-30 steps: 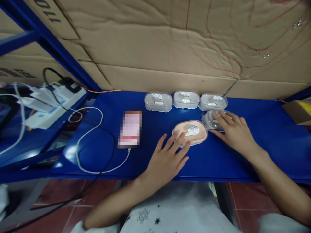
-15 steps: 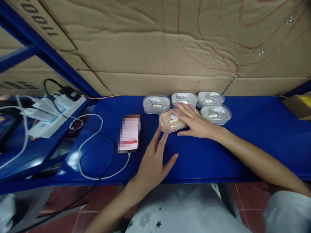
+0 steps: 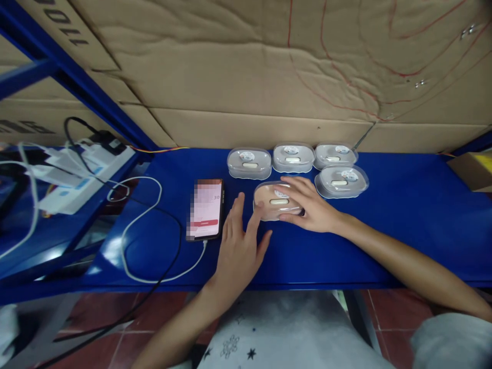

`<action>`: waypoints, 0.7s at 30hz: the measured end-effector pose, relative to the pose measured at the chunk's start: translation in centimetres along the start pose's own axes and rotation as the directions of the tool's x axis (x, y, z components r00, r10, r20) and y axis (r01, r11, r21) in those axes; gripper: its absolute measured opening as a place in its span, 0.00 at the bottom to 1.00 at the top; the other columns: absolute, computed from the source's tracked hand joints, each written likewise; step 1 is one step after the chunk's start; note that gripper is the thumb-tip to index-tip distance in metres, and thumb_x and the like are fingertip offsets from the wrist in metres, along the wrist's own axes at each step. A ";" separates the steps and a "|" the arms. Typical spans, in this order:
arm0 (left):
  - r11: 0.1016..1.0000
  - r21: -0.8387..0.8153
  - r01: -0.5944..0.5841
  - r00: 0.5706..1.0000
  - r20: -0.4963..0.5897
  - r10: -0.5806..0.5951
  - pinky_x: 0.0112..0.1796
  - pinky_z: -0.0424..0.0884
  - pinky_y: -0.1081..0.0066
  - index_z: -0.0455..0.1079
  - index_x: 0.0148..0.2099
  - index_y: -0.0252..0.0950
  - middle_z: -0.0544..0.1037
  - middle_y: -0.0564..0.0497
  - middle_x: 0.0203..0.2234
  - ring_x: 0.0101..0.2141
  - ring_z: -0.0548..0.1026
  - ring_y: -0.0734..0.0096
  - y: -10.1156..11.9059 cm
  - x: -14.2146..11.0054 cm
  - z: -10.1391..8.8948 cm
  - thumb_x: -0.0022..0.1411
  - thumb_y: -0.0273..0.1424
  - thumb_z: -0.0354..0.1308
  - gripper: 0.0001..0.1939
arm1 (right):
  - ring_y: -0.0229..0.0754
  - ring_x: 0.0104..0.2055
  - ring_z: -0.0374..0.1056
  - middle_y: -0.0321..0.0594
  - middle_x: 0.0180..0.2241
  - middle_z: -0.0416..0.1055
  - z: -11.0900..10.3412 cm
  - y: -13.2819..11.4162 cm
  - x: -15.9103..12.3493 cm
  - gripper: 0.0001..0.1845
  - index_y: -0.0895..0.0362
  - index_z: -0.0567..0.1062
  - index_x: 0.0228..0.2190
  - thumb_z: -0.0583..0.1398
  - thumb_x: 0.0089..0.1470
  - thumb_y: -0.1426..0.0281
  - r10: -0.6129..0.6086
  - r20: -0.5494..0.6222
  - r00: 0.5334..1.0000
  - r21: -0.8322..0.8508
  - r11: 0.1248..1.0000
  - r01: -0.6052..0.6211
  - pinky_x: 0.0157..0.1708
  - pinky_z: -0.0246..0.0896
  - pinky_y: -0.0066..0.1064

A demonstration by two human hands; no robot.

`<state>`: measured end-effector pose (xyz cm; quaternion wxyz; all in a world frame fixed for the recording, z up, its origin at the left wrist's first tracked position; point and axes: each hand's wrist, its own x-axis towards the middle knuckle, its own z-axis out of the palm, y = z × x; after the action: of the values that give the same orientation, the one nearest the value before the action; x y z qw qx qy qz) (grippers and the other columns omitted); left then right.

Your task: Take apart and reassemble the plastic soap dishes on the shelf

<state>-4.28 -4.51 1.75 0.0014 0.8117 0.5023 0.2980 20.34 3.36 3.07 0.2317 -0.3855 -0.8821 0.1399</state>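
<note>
A peach oval case (image 3: 279,202) with a clear plastic cover lies on the blue shelf before me, with a round sticker and a pale elongated piece on top. My right hand (image 3: 313,207) grips its right end, thumb at the near edge and fingers over the top and far side, partly hiding the sticker. My left hand (image 3: 240,238) is spread open, its index fingertip touching the case's left front. Behind stand three grey cases in similar covers: a left one (image 3: 249,164), a middle one (image 3: 293,158) and a right one (image 3: 335,156). Another grey case (image 3: 342,181) sits nearer, right of my right hand.
A lit phone (image 3: 205,210) lies left of my left hand, plugged into a white cable (image 3: 126,256) that loops over the shelf (image 3: 384,241). At far left is a crowded power strip (image 3: 84,184). Cardboard (image 3: 230,77) closes the back; a small carton (image 3: 472,171) sits far right.
The peach case has come slightly toward me and turned straighter, apart from the grey row. My right hand moved with it and now grips its end; my left index finger presses on its left side.
</note>
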 end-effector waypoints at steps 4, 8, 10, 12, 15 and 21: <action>0.998 -0.020 -0.057 0.995 0.078 0.059 0.61 0.73 0.41 0.61 0.70 0.37 0.62 0.28 0.70 0.69 0.65 0.35 0.2 -0.1 0.1 0.74 0.32 0.59 0.26 | 0.61 0.74 0.52 0.50 0.73 0.58 0.2 0.7 0.2 0.38 0.45 0.60 0.72 0.61 0.67 0.51 0.066 -0.043 0.997 0.017 0.998 -0.066 0.70 0.52 0.65; 0.997 0.012 -0.078 0.984 0.160 0.076 0.59 0.74 0.39 0.61 0.71 0.37 0.61 0.26 0.70 0.67 0.68 0.33 0.2 -0.1 0.6 0.74 0.35 0.59 0.27 | 0.61 0.75 0.52 0.50 0.72 0.59 0.5 0.8 0.6 0.36 0.44 0.60 0.72 0.60 0.69 0.53 0.091 -0.057 0.994 0.021 0.996 -0.090 0.71 0.51 0.65; 0.997 0.022 -0.070 0.985 0.161 0.066 0.58 0.74 0.40 0.58 0.73 0.36 0.62 0.26 0.70 0.66 0.69 0.33 0.2 -0.1 0.8 0.74 0.36 0.59 0.30 | 0.60 0.74 0.53 0.48 0.72 0.59 0.5 0.9 1.0 0.36 0.42 0.60 0.73 0.60 0.69 0.54 0.090 -0.065 0.994 0.030 0.996 -0.089 0.70 0.52 0.65; 0.997 0.026 -0.066 0.985 0.162 0.061 0.58 0.74 0.39 0.59 0.73 0.36 0.63 0.27 0.69 0.66 0.70 0.33 0.1 -0.1 0.9 0.74 0.36 0.59 0.30 | 0.59 0.74 0.54 0.47 0.72 0.59 0.3 0.9 1.2 0.36 0.41 0.58 0.73 0.59 0.69 0.54 0.072 -0.084 0.994 0.038 0.997 -0.069 0.70 0.53 0.64; 0.998 0.012 -0.056 0.987 0.154 0.053 0.57 0.75 0.39 0.62 0.71 0.36 0.65 0.28 0.67 0.64 0.72 0.34 -0.2 0.0 0.6 0.74 0.36 0.59 0.28 | 0.60 0.75 0.53 0.46 0.73 0.57 -0.6 0.2 0.9 0.37 0.40 0.56 0.74 0.60 0.69 0.55 0.038 -0.131 0.991 -0.010 0.999 -0.040 0.71 0.52 0.64; 0.993 -0.083 0.079 0.997 -0.021 -0.081 0.52 0.79 0.53 0.68 0.61 0.38 0.74 0.37 0.54 0.53 0.78 0.50 -1.4 0.2 -1.7 0.75 0.27 0.53 0.15 | 0.65 0.75 0.50 0.45 0.75 0.52 -1.2 -4.2 -4.3 0.45 0.39 0.52 0.75 0.64 0.65 0.54 0.030 -0.108 0.994 -0.139 0.989 -0.045 0.70 0.54 0.66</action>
<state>-6.16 -4.15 2.85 0.0407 0.7867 0.5215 0.3279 20.91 -2.55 4.62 0.2475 -0.4246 -0.8688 0.0608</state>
